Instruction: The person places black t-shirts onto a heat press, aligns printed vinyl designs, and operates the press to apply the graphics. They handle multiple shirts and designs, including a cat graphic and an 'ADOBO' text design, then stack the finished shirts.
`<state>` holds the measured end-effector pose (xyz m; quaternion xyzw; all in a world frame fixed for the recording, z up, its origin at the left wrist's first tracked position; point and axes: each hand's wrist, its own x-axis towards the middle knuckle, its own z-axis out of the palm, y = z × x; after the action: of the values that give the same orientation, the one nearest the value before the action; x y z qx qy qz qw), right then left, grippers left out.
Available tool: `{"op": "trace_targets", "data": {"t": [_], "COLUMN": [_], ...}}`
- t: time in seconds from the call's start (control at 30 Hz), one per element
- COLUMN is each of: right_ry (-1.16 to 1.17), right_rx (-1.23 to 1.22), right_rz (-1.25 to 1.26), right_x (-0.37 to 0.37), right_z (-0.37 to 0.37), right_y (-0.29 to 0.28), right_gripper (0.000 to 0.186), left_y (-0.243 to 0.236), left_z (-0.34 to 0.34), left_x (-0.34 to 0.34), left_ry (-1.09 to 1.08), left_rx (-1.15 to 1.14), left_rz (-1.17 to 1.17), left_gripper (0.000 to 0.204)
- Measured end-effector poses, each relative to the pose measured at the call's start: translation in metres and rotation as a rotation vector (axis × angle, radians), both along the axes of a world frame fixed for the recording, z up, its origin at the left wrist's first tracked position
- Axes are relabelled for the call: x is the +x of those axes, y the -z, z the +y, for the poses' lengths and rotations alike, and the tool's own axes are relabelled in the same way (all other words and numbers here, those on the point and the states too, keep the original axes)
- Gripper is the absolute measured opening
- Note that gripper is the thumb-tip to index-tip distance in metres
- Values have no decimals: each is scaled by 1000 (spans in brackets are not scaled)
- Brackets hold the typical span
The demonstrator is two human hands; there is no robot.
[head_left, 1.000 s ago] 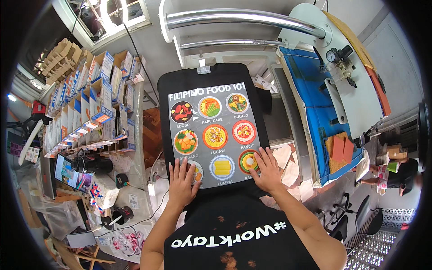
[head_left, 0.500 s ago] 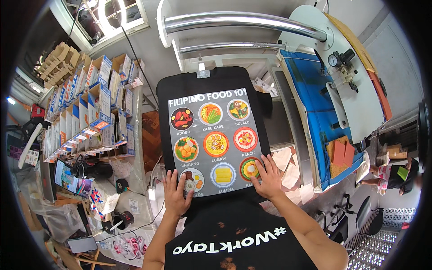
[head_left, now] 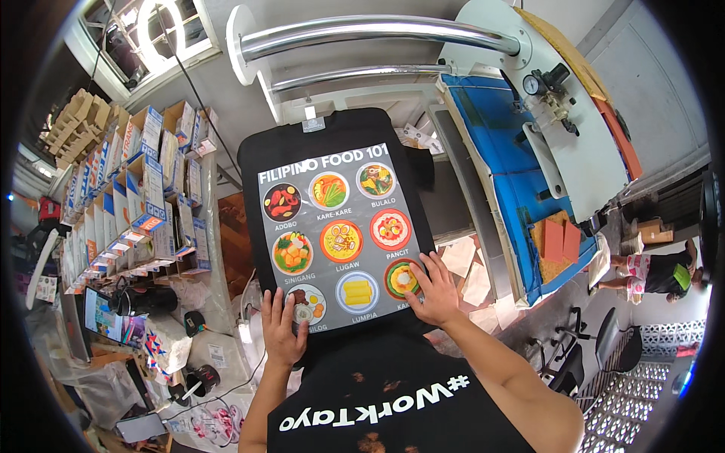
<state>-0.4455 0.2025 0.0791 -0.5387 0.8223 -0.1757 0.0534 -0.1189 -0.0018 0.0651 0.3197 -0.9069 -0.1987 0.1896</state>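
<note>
A black T-shirt [head_left: 340, 124] lies spread out in front of me. On its chest is a glossy grey panel [head_left: 321, 253] with rows of round, colourful food pictures and white lettering; whether it is a loose film or a print on the cloth I cannot tell. My left hand [head_left: 284, 332] rests at the panel's lower left corner, fingers stretched out. At the lower right corner my right hand [head_left: 438, 296] lies flat, its fingers apart over the edge of a food picture. Neither hand grips anything.
To the right stands a heat press [head_left: 559, 113] with a blue-covered bed [head_left: 491, 143] and orange pads [head_left: 560, 241]. Open cardboard boxes [head_left: 143, 196] crowd the left, above a tablet-like screen [head_left: 106, 313]. Another person [head_left: 664, 272] is at the far right, near office chairs [head_left: 604, 332].
The whole view has shifted, so the shirt and press sit a little further left in it. Both hands keep their places at the panel's lower corners.
</note>
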Motion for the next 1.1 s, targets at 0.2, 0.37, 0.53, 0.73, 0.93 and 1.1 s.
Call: {"op": "trace_targets", "data": {"t": [0.2, 0.37, 0.53, 0.73, 0.93, 1.1], "right_ry": [29, 18, -4, -14, 7, 51], "right_rx": [38, 11, -15, -2, -12, -51], "right_rz": [-3, 8, 26, 40, 31, 15], "right_x": [3, 4, 1, 2, 5, -12], "right_z": [1, 0, 0, 0, -3, -31], "right_y": [1, 4, 6, 3, -3, -24], "right_gripper": [65, 65, 64, 64, 59, 38], "left_y": [-7, -6, -5, -5, -4, -40], "left_z": [-1, 0, 0, 0, 2, -23], "left_x": [-4, -1, -2, -3, -2, -23], "left_ry": [8, 0, -3, 1, -29, -60], "left_rx": [12, 6, 3, 2, 21, 20], "left_rz": [13, 20, 36, 50, 31, -102], "left_gripper": [60, 59, 60, 58, 60, 39]}}
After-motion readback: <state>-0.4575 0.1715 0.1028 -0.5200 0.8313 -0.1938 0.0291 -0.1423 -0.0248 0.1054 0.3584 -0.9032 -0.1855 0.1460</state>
